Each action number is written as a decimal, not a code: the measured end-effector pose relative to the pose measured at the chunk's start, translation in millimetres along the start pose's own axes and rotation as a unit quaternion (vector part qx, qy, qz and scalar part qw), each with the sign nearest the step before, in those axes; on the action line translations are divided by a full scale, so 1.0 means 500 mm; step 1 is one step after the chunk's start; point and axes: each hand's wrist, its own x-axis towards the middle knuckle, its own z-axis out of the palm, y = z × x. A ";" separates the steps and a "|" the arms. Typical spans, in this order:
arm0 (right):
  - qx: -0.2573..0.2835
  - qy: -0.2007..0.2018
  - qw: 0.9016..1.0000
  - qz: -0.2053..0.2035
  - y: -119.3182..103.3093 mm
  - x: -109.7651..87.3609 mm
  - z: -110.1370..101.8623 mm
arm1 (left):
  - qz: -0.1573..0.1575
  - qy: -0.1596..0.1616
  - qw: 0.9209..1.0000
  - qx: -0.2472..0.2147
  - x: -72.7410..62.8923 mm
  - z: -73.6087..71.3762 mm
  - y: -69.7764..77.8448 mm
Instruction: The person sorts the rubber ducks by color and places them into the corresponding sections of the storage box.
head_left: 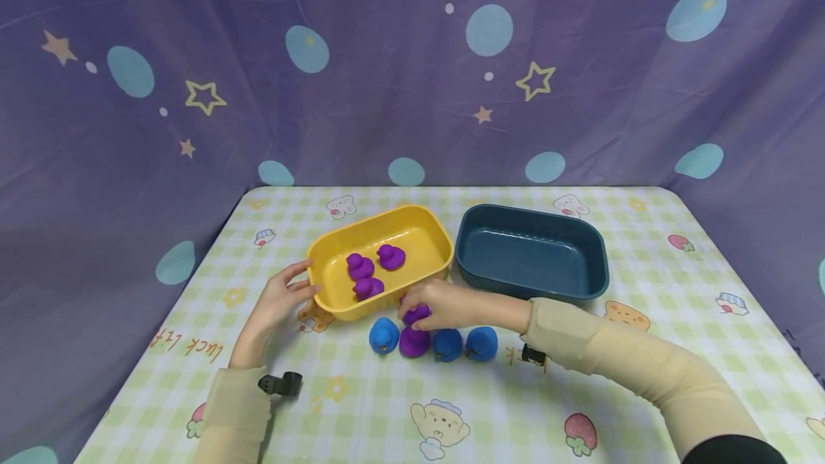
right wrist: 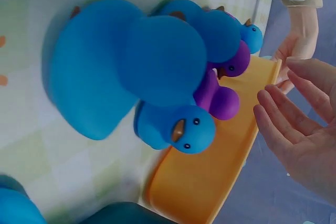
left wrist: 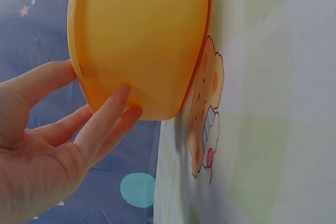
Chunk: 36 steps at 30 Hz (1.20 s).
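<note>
My left hand [head_left: 286,296] rests its fingertips against the outer end wall of a yellow bin [head_left: 419,253], its fingers loosely spread in the left wrist view. Three purple toy ducks [head_left: 391,257] lie inside that bin. Over a row of ducks in front of it hovers my right hand [head_left: 438,304], right above a purple duck [head_left: 415,315]. The right wrist view shows its relaxed fingers [right wrist: 283,119] apart from the ducks. Another purple duck [head_left: 415,341] and blue ducks [head_left: 384,336] stand below; my hand and forearm partly cover the group.
A dark teal bin [head_left: 535,263] holding nothing stands right of the yellow one. A checked cloth with printed cartoons covers the table [head_left: 361,414]. Behind it hangs a purple curtain [head_left: 387,92] with stars and dots.
</note>
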 end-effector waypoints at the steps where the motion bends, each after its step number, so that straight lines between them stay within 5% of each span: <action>1: 0.003 -0.003 1.000 0.003 0.001 -0.001 0.002 | 0.000 -0.001 1.000 -0.001 0.000 0.000 0.000; 36: -0.020 -0.036 0.998 0.039 0.035 -0.007 0.044 | 0.009 0.006 1.000 0.000 0.000 0.002 0.001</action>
